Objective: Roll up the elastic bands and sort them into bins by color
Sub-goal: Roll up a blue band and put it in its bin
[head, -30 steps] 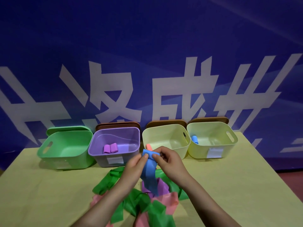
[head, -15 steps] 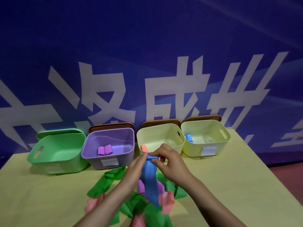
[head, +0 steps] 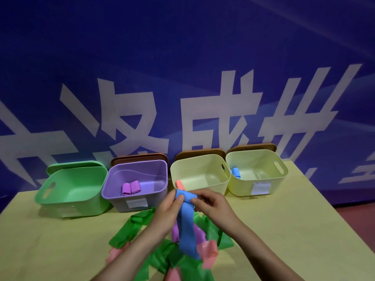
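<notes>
Head view: a blue band is pinched at its rolled top by the left hand and the right hand, just in front of the middle yellow bin. Its loose tail is hung over the heap of bands before that bin.

We see smooth, slightly glossy plastic bins, the purple bin translucent; matt, rubbery elastic bands; paper labels; a matt table.
</notes>
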`<state>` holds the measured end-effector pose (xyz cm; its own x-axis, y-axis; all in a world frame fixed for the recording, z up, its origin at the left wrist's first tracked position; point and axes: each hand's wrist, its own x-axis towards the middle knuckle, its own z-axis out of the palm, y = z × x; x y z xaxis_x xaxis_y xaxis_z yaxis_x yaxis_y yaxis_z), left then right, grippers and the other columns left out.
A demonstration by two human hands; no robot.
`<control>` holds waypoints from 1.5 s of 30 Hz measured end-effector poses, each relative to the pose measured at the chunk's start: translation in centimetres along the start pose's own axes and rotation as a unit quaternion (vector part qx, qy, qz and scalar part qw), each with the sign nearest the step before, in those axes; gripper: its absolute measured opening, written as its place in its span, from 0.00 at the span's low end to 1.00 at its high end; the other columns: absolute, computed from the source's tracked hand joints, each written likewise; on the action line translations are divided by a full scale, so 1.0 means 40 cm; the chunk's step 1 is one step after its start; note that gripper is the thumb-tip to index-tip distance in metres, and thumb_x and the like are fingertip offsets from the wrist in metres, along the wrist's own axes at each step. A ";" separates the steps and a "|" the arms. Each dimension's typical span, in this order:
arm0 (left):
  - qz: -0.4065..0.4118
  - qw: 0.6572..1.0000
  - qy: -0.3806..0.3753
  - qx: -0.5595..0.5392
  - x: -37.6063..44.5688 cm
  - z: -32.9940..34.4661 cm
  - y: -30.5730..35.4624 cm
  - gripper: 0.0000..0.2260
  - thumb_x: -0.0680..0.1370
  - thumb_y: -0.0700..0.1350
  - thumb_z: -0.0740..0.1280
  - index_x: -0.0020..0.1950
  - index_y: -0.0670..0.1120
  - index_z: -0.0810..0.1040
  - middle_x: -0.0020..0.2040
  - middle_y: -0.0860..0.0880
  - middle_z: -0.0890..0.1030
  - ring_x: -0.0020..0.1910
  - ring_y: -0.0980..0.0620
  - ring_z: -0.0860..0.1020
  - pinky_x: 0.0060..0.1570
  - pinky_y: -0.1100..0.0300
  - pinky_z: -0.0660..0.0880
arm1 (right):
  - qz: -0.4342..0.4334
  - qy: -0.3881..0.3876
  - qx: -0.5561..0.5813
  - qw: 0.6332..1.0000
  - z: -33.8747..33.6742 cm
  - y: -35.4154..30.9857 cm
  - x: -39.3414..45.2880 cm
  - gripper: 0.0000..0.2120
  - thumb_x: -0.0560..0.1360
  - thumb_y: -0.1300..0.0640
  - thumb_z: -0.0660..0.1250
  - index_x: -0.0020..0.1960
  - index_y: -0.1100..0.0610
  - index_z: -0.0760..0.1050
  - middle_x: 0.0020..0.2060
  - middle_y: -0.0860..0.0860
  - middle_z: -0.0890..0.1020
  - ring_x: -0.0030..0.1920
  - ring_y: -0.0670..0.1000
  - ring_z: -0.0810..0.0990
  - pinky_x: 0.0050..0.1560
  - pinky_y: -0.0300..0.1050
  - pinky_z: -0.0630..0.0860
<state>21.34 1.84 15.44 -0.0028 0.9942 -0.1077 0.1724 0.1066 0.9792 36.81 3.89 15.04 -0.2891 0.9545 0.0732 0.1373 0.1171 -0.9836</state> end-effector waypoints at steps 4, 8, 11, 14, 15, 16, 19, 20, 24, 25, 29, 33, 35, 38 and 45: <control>0.000 0.998 -0.032 0.058 0.018 -0.004 -0.007 0.07 0.82 0.41 0.58 0.48 0.46 0.75 0.44 0.48 0.78 0.43 0.56 0.74 0.43 0.67 0.69 | -0.009 -0.003 -0.060 0.998 -0.012 0.014 0.022 0.06 0.75 0.67 0.68 0.50 0.62 0.81 0.37 0.52 0.81 0.34 0.39 0.76 0.38 0.32 0.72; -0.048 0.998 -0.017 -0.046 0.028 0.012 -0.007 0.07 0.79 0.46 0.63 0.52 0.46 0.79 0.50 0.43 0.81 0.49 0.47 0.77 0.50 0.54 0.72 | -0.044 0.027 -0.099 0.994 -0.021 0.022 0.031 0.03 0.73 0.60 0.68 0.45 0.55 0.80 0.37 0.51 0.81 0.35 0.42 0.76 0.39 0.36 0.73; -0.109 0.973 -0.003 -0.205 0.034 0.029 -0.002 0.10 0.79 0.43 0.63 0.55 0.41 0.79 0.50 0.38 0.81 0.48 0.44 0.80 0.46 0.51 0.77 | -0.052 0.057 -0.070 0.995 -0.024 0.025 0.042 0.03 0.70 0.58 0.66 0.42 0.52 0.79 0.37 0.53 0.80 0.36 0.44 0.76 0.39 0.37 0.73; -0.117 0.971 -0.028 -0.205 0.034 0.031 0.000 0.11 0.80 0.44 0.61 0.57 0.40 0.78 0.46 0.37 0.83 0.41 0.45 0.82 0.39 0.55 0.79 | -0.044 0.066 -0.048 0.996 -0.020 0.031 0.046 0.03 0.72 0.62 0.68 0.43 0.56 0.80 0.36 0.51 0.80 0.35 0.43 0.75 0.39 0.36 0.72; -0.113 0.975 -0.029 -0.191 0.033 0.030 -0.001 0.11 0.80 0.45 0.61 0.56 0.41 0.79 0.44 0.38 0.84 0.40 0.45 0.82 0.39 0.55 0.79 | -0.046 0.067 -0.059 0.995 -0.019 0.035 0.047 0.03 0.72 0.62 0.68 0.43 0.57 0.80 0.37 0.52 0.80 0.35 0.43 0.75 0.39 0.36 0.72; -0.108 0.978 -0.023 -0.175 0.032 0.029 -0.003 0.11 0.80 0.45 0.61 0.55 0.41 0.79 0.42 0.39 0.84 0.39 0.45 0.82 0.40 0.55 0.79 | -0.053 0.068 -0.076 0.993 -0.019 0.038 0.047 0.04 0.71 0.61 0.67 0.43 0.58 0.80 0.38 0.52 0.80 0.36 0.44 0.76 0.39 0.35 0.72; -0.104 0.983 -0.001 -0.150 0.032 0.024 -0.010 0.11 0.80 0.46 0.62 0.53 0.43 0.81 0.44 0.38 0.84 0.44 0.42 0.82 0.49 0.48 0.78 | -0.081 0.064 -0.122 0.987 -0.018 0.045 0.048 0.05 0.69 0.59 0.66 0.43 0.55 0.80 0.38 0.51 0.79 0.36 0.46 0.76 0.39 0.36 0.72; -0.114 0.981 0.010 -0.155 0.032 0.022 -0.012 0.10 0.80 0.47 0.62 0.52 0.45 0.82 0.47 0.38 0.84 0.47 0.40 0.82 0.52 0.46 0.77 | -0.091 0.060 -0.132 0.985 -0.016 0.046 0.049 0.06 0.70 0.59 0.66 0.44 0.54 0.81 0.37 0.51 0.79 0.36 0.45 0.75 0.39 0.35 0.71; -0.137 0.976 0.031 -0.165 0.028 0.013 -0.020 0.13 0.79 0.52 0.62 0.51 0.47 0.83 0.49 0.41 0.83 0.47 0.44 0.81 0.47 0.51 0.75 | -0.127 0.047 -0.167 0.977 -0.002 0.050 0.046 0.09 0.70 0.58 0.66 0.48 0.54 0.82 0.38 0.47 0.77 0.38 0.45 0.75 0.41 0.34 0.71; -0.136 0.977 0.036 -0.161 0.027 0.011 -0.021 0.13 0.79 0.52 0.62 0.49 0.47 0.84 0.48 0.41 0.83 0.47 0.45 0.81 0.46 0.51 0.74 | -0.137 0.041 -0.180 0.973 0.001 0.049 0.045 0.10 0.71 0.57 0.66 0.50 0.53 0.83 0.38 0.45 0.76 0.38 0.44 0.75 0.41 0.33 0.70; -0.116 0.980 0.049 -0.153 0.025 0.006 -0.030 0.13 0.80 0.48 0.61 0.48 0.48 0.85 0.49 0.42 0.83 0.48 0.44 0.79 0.50 0.52 0.72 | -0.148 -0.010 -0.207 0.967 -0.005 0.035 0.047 0.14 0.72 0.58 0.67 0.57 0.53 0.82 0.41 0.42 0.75 0.42 0.40 0.76 0.45 0.29 0.69; -0.111 0.979 0.045 -0.165 0.024 0.001 -0.037 0.10 0.81 0.44 0.60 0.54 0.45 0.81 0.51 0.39 0.83 0.48 0.43 0.79 0.50 0.52 0.72 | -0.098 -0.049 -0.138 0.984 -0.023 0.028 0.047 0.15 0.73 0.59 0.65 0.58 0.54 0.82 0.47 0.48 0.79 0.47 0.43 0.78 0.47 0.31 0.72; -0.102 0.980 0.054 -0.163 0.023 -0.002 -0.041 0.09 0.80 0.41 0.61 0.50 0.47 0.81 0.48 0.41 0.82 0.47 0.45 0.79 0.49 0.53 0.71 | -0.062 -0.049 -0.089 0.993 -0.023 0.031 0.040 0.13 0.76 0.60 0.66 0.58 0.51 0.80 0.48 0.49 0.79 0.47 0.42 0.79 0.47 0.32 0.73; -0.069 0.989 0.046 -0.123 0.012 0.002 -0.028 0.08 0.80 0.39 0.61 0.47 0.46 0.80 0.42 0.47 0.80 0.42 0.50 0.77 0.43 0.59 0.71 | 0.008 -0.033 -0.049 0.998 -0.008 0.037 0.031 0.12 0.77 0.62 0.67 0.58 0.49 0.78 0.47 0.48 0.81 0.45 0.42 0.78 0.47 0.33 0.73; -0.088 0.986 0.045 -0.132 -0.002 0.020 -0.033 0.05 0.78 0.44 0.66 0.46 0.45 0.80 0.42 0.46 0.81 0.43 0.51 0.77 0.44 0.59 0.72 | 0.005 -0.008 -0.030 0.999 0.001 0.034 0.019 0.10 0.75 0.65 0.69 0.43 0.50 0.79 0.37 0.49 0.80 0.36 0.45 0.75 0.40 0.39 0.73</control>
<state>21.90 1.59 14.01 -0.0988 0.9562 -0.2754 -0.1012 0.2657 0.9587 36.74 4.76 13.74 -0.3028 0.9511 0.0610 0.1972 0.1251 -0.9723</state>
